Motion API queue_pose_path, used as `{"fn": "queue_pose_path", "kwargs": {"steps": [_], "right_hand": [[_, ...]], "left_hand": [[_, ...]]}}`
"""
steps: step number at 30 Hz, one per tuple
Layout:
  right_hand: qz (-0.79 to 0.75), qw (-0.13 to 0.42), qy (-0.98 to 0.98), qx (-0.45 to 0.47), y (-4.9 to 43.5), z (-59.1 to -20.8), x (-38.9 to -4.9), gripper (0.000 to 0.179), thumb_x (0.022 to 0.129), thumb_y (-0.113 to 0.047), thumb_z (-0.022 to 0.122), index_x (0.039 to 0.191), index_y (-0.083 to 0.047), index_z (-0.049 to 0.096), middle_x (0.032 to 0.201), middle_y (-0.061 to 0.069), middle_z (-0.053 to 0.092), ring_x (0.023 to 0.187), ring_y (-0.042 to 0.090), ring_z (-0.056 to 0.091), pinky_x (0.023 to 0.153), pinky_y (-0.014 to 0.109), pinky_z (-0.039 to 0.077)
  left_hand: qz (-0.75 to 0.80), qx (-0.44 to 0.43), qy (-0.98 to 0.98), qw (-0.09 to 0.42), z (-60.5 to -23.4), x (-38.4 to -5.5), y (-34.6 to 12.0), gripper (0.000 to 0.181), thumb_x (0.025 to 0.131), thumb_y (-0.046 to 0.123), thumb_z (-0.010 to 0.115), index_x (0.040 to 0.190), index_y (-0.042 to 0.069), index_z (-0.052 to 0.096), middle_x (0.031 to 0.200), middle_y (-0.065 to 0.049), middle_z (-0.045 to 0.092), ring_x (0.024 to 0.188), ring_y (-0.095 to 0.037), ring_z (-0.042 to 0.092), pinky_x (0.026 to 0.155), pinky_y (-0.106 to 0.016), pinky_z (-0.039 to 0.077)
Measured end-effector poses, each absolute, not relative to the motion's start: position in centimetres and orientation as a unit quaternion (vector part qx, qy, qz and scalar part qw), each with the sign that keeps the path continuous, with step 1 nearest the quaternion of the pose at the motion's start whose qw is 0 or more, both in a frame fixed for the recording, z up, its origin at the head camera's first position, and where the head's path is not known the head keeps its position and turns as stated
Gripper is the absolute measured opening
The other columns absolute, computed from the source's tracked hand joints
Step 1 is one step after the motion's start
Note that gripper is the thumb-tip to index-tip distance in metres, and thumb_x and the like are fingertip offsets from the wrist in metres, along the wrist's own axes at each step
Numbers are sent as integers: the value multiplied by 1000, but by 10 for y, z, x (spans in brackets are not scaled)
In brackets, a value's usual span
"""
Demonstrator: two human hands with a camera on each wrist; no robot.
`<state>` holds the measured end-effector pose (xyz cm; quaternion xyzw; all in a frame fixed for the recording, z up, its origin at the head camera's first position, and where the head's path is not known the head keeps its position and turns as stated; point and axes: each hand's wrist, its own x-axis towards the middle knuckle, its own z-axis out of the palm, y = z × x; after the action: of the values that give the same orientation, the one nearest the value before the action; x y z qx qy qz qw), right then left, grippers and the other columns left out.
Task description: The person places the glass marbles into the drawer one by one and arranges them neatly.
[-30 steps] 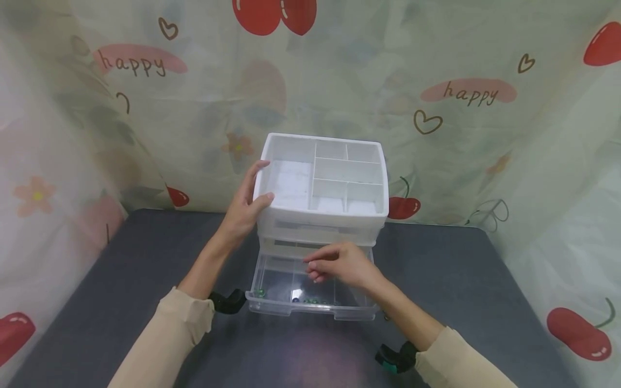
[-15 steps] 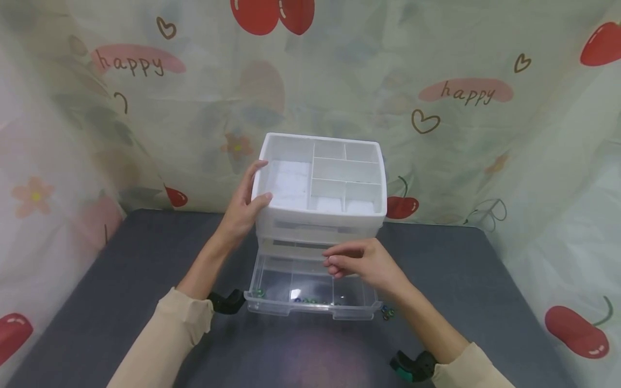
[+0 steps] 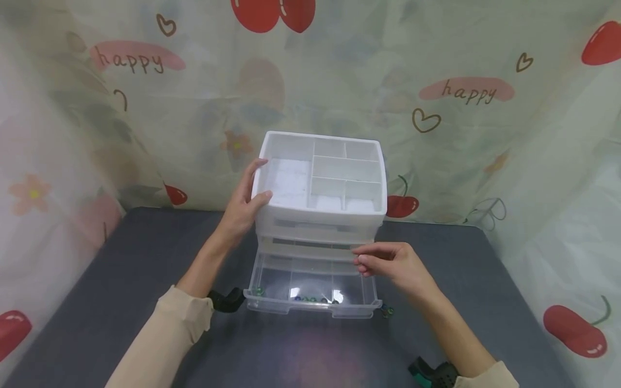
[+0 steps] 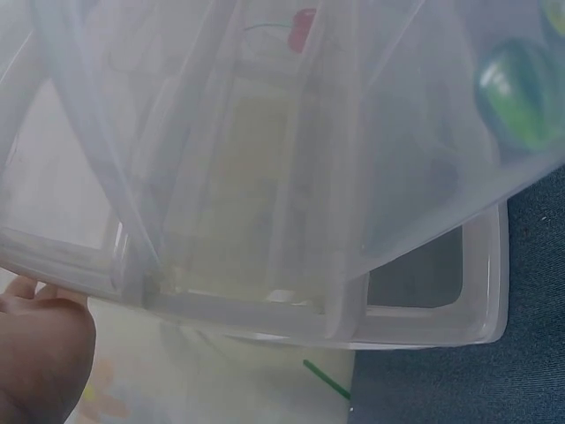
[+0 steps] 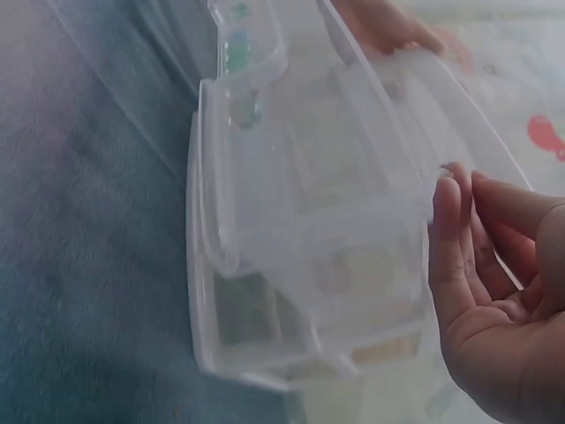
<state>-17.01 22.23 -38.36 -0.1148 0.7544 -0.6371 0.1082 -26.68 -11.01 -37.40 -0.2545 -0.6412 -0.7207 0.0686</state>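
A white desktop drawer organizer (image 3: 320, 210) with a divided top tray stands at the middle of the table. Its clear lower drawer (image 3: 312, 310) is pulled out toward me; several green and blue marbles (image 3: 312, 299) lie along its front. My left hand (image 3: 242, 202) grips the organizer's upper left side, thumb on the front rim. My right hand (image 3: 395, 267) hovers over the drawer's right edge, thumb and index finger near each other. In the right wrist view, nothing shows between the loosely bent fingers of the right hand (image 5: 494, 283).
More marbles (image 3: 387, 311) lie on the dark grey table (image 3: 170, 242) just right of the drawer front. A printed curtain (image 3: 310, 75) hangs behind the table and on both sides. Black wrist straps (image 3: 432, 372) show on both arms.
My right hand has moved rightward from above the drawer's middle to its right edge, uncovering the marbles on the table. My left hand keeps its hold on the organizer.
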Motion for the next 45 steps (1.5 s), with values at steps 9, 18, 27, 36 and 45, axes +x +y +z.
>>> {"fn": "queue_pose_path", "kwargs": {"steps": [9,18,27,36,45], "right_hand": [[-611,86,784,-73,247,-396,-161,35,91,-20,73,116,4,70,101,14,74,91,31,71,83,38,55],[-582,66,809,-55,266,-412,-152,34,91,-26,73,115,-2,72,107,15,72,93,25,69,82,33,54],[-574,73,815,-32,283,-430,-141,38,89,-25,75,117,1,70,113,21,70,98,27,69,82,33,54],[-575,81,813,-44,293,-456,-133,36,89,-16,74,115,8,68,107,22,71,90,21,70,76,31,56],[-570,99,816,-16,299,-474,-129,36,88,-16,75,116,7,69,111,21,70,85,17,70,74,32,55]], "left_hand": [[-720,-250,-644,66,-373,-267,-110,61,97,-3,48,153,12,28,163,-1,19,140,-22,27,99,-30,36],[-723,-247,-642,64,-372,-267,-109,61,97,-6,47,153,10,28,161,0,23,135,-24,32,96,-29,39],[-716,-252,-647,65,-373,-267,-108,60,97,-3,48,153,12,29,163,-1,19,141,-24,28,98,-29,38],[-709,-248,-657,64,-373,-265,-109,60,98,0,48,154,14,28,164,4,15,147,-17,19,102,-34,33],[-708,-249,-658,69,-373,-265,-111,60,99,1,49,153,15,29,163,5,17,148,-9,11,108,-39,27]]}}
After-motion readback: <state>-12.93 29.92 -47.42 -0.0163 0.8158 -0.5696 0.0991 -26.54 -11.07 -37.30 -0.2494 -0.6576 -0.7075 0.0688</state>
